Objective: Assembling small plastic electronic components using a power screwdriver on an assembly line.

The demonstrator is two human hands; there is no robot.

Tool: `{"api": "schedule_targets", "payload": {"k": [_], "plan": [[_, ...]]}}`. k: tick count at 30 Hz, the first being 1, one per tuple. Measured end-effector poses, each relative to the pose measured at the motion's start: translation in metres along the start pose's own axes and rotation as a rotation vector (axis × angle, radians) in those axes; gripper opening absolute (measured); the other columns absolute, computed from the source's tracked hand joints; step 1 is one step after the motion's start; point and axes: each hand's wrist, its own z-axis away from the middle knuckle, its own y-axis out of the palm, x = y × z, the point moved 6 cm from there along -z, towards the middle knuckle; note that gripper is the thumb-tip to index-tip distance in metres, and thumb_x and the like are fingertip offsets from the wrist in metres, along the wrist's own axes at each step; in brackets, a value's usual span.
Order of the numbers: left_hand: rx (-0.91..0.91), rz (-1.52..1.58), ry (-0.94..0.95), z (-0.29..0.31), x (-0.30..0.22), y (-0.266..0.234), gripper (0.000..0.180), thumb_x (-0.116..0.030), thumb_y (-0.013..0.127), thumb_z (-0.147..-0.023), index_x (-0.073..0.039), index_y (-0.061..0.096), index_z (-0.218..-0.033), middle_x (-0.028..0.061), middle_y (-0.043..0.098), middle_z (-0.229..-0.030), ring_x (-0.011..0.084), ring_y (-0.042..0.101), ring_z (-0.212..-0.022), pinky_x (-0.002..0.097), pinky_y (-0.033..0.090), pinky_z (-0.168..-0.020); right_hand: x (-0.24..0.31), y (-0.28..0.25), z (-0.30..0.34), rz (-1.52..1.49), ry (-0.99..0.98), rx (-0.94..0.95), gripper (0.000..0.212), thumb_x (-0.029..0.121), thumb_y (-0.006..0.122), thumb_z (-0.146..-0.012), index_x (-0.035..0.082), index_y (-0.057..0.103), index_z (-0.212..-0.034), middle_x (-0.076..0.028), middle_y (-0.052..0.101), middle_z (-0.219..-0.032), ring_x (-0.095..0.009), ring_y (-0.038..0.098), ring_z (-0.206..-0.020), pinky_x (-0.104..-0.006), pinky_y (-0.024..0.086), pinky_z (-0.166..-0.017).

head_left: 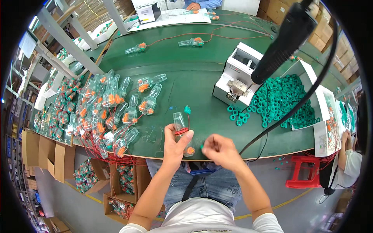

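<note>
My left hand (175, 146) is closed around a clear plastic bottle-shaped part (178, 119), its narrow neck pointing away from me. Red cord (181, 131) loops around the part by my thumb, and a small green tip (187, 110) stands up on the cord's end. An orange piece (189, 150) shows at the part's near end. Just to the right, at the table's front edge, my right hand (222, 151) is pinched. A small green piece (202, 147) shows at its fingertips; whether it is a ring I cannot tell.
Many clear bottle-shaped parts (105, 97) with orange insides and red cords lie heaped on the left. A white machine (239, 79) stands right of centre, under a black handheld tool (285, 39). Green rings (285, 97) spill from a white box (312, 81). Across the table, a person's hand (193, 6) shows.
</note>
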Motion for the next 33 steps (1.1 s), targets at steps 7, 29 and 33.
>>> {"api": "schedule_targets", "payload": {"k": [7,29,33], "plan": [[0.029,-0.041,0.062,0.008,-0.005,0.021,0.051,-0.024,0.076,-0.089,-0.003,0.043,-0.122,0.0064,0.054,-0.109,0.0125,0.052,-0.099,0.0288,0.045,-0.089,0.013,0.019,0.021,-0.347,0.0,0.05,0.023,0.013,0.077,-0.089,0.001,0.059,-0.093,-0.004,0.066,-0.067,-0.007,0.062,-0.055,-0.023,0.046,-0.048],[0.07,0.25,-0.042,0.025,0.005,0.036,0.021,-0.015,0.055,-0.092,-0.007,0.049,-0.11,0.0032,0.053,-0.09,0.0123,0.052,-0.082,0.0285,0.046,-0.076,-0.007,0.0,0.019,-0.355,-0.142,-0.106,0.029,0.016,0.071,-0.092,0.002,0.06,-0.115,-0.002,0.059,-0.087,-0.013,0.057,-0.076,-0.0291,0.048,-0.069],[0.095,0.414,-0.074,0.011,0.004,0.021,0.029,-0.019,0.053,-0.099,-0.005,0.051,-0.125,0.0067,0.057,-0.108,0.0167,0.056,-0.1,0.0332,0.05,-0.085,-0.021,-0.075,0.014,0.595,-0.105,-0.678,0.021,0.022,0.069,-0.092,0.008,0.061,-0.106,-0.012,0.063,-0.095,-0.031,0.066,-0.076,-0.0429,0.052,-0.064]]}}
